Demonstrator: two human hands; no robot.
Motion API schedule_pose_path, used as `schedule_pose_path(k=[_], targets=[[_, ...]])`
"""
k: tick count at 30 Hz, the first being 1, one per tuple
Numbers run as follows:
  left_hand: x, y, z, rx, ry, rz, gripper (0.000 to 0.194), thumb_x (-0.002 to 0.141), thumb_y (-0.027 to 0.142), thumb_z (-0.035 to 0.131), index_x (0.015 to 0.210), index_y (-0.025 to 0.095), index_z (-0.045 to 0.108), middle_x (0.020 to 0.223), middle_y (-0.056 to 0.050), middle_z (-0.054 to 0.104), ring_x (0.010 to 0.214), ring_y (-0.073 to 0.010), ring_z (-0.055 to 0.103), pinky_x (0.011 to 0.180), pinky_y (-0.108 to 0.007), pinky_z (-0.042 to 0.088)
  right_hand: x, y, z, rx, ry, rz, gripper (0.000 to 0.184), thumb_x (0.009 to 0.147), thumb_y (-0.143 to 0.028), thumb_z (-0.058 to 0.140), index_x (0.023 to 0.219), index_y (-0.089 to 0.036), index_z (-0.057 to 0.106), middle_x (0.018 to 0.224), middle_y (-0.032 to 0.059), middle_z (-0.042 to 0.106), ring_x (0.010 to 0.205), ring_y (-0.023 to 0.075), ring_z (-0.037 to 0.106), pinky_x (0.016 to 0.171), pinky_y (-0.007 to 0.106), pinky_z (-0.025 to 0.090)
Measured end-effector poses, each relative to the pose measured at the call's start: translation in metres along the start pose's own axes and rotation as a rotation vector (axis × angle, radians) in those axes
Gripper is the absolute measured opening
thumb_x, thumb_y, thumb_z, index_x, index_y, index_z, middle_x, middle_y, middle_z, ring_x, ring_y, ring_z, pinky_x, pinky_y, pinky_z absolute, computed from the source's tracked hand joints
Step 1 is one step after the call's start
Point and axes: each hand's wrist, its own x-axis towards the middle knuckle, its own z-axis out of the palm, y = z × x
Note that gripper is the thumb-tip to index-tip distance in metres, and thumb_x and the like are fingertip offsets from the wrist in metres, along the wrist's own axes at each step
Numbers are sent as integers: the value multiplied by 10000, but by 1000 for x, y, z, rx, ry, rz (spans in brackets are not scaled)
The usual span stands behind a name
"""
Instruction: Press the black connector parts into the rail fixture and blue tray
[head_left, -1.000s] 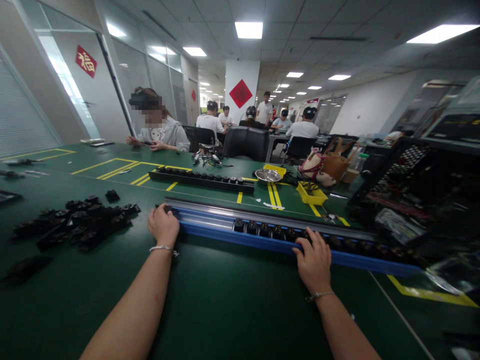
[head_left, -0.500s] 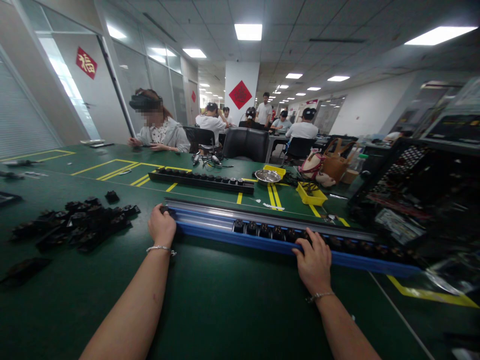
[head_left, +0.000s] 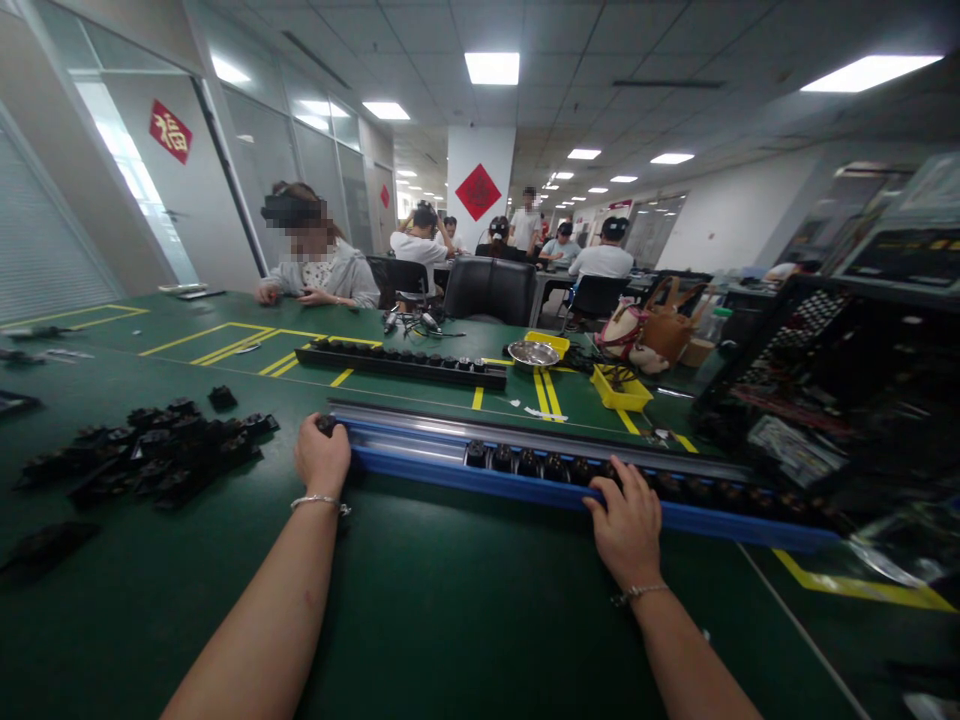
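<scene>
at eight o'clock, the left grip (head_left: 322, 458) pinched a black part (head_left: 325, 425); at four o'clock, the right grip (head_left: 628, 522) held the rail (head_left: 427, 474).

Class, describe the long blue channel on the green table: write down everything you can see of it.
The blue channel is long, straight and open-topped, with a silvery strip inside; metal or plastic is unclear. It lies aslant on the table, right end nearer the viewer. Black pieces line it from the middle rightward; its left stretch shows none. The left hand grips a dark piece at its left end; the right hand rests on its near edge.
</scene>
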Motion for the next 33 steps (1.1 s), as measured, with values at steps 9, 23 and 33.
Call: schedule_pose_path(k=[9,23,33], targets=[[7,-7,1,-55,-4,12,410,777,280,536,1169,159,515,1145,-131,588,1054,-242,553,939,-381,408,0,1,1,-5,1,-9,184,824,-296,428,908,-232,578,1351,85,418,1299,286,282,1005,546,261],[13,-8,-4,-56,6,-15,414,777,263,542,1177,160,518,1151,-126,593,1057,-243,555,935,-368,410,0,-1,-1,11,-4,3,183,822,-297,433,890,-227,587,1358,87,418,1293,281,289,995,541,272],[44,-25,-17,113,47,-56,422,800,273,506,1209,175,477,1134,-114,594,1013,-259,563,877,-387,436,0,0,0,5,11,-6,177,821,-301,433,893,-234,581,1343,83,431,1288,277,298,997,529,269]])
